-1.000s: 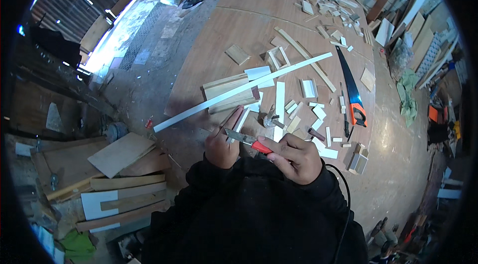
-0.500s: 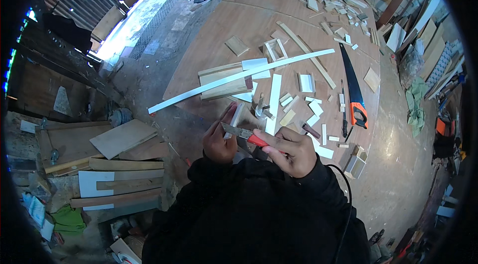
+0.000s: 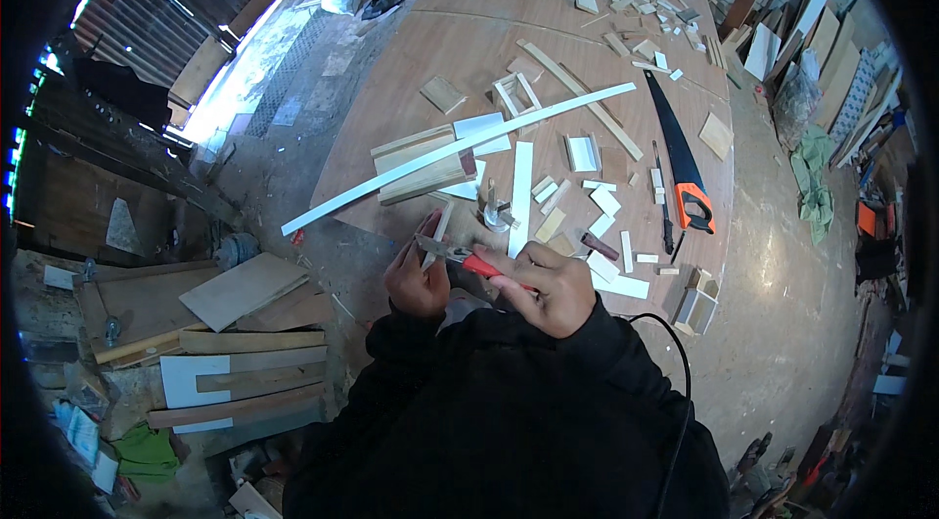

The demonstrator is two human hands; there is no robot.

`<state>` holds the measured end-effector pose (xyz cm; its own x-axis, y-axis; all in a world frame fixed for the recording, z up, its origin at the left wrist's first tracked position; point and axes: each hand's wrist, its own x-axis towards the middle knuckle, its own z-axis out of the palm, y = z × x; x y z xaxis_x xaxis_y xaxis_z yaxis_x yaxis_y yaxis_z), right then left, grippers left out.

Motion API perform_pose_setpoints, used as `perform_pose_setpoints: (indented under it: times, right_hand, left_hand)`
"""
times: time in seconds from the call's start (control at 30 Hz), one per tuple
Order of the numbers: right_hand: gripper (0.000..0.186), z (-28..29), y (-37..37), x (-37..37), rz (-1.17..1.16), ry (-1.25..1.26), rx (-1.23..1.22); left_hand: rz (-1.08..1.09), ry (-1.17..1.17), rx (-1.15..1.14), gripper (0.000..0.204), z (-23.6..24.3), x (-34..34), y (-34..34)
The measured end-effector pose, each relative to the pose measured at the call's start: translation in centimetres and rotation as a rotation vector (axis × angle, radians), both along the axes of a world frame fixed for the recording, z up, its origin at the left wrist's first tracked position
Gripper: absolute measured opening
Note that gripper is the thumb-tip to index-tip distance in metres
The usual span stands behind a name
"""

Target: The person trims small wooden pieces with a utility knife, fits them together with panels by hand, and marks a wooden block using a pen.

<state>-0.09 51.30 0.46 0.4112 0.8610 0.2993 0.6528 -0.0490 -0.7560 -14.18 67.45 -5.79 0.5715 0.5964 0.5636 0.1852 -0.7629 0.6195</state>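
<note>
My left hand (image 3: pixel 419 282) is closed around a small, thin wooden piece (image 3: pixel 439 230) held upright at the near end of the table. Just right of it, my right hand (image 3: pixel 556 289) grips a red-handled tool (image 3: pixel 478 266) with a flat grey blade; I cannot tell its exact kind. The blade's tip lies against or just in front of the wooden piece, close to the left fingers. Beyond the hands stands a small clear jar (image 3: pixel 497 218) with sticks in it. A long white-faced strip (image 3: pixel 460 155) lies across a grooved wooden block (image 3: pixel 421 188).
An orange-handled handsaw (image 3: pixel 675 142) lies at the table's right side, beside a slim dark tool (image 3: pixel 666 225). Small white and bare wood offcuts (image 3: pixel 603 225) are scattered nearby. Boards (image 3: pixel 245 292) are stacked at lower left. A black cable (image 3: pixel 687 372) runs past my right sleeve.
The view has shifted slightly, so the table's things sit further left and up. Both hands keep their holds; the blade has tilted and moved closer to the wooden piece's upper part.
</note>
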Motion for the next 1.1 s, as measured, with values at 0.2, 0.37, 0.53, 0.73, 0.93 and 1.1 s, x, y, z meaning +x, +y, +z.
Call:
perform_pose_setpoints:
  times: [0.2, 0.37, 0.53, 0.73, 0.93, 1.1]
  right_hand:
    - [0.030, -0.3, 0.7, -0.5, -0.013, 0.011, 0.010]
    - [0.036, 0.1, 0.5, -0.2, 0.023, 0.002, -0.053]
    - [0.038, -0.4, 0.8, -0.2, 0.036, -0.059, -0.101]
    - [0.018, -3.0, 3.0, 0.2, -0.234, -0.237, -0.093]
    - [0.031, -3.0, 2.0, 3.8, -0.281, 0.088, -0.074]
    - [0.036, -2.8, 3.1, 2.3, -0.192, 0.192, -0.079]
  left_hand:
    - [0.017, -0.044, -0.072, 0.023, -0.4, -0.2, 0.0]
    - [0.012, -0.034, -0.051, 0.023, -0.4, -0.4, 0.2]
    - [0.000, 0.083, -0.159, 0.028, -0.8, -1.2, 0.6]
    - [0.052, 0.139, -0.114, 0.023, 0.9, -1.1, -0.9]
    - [0.013, -0.012, -0.385, 0.024, 1.1, -0.9, 0.4]
    - [-0.118, -0.068, -0.856, 0.029, -1.8, -2.4, 3.2]
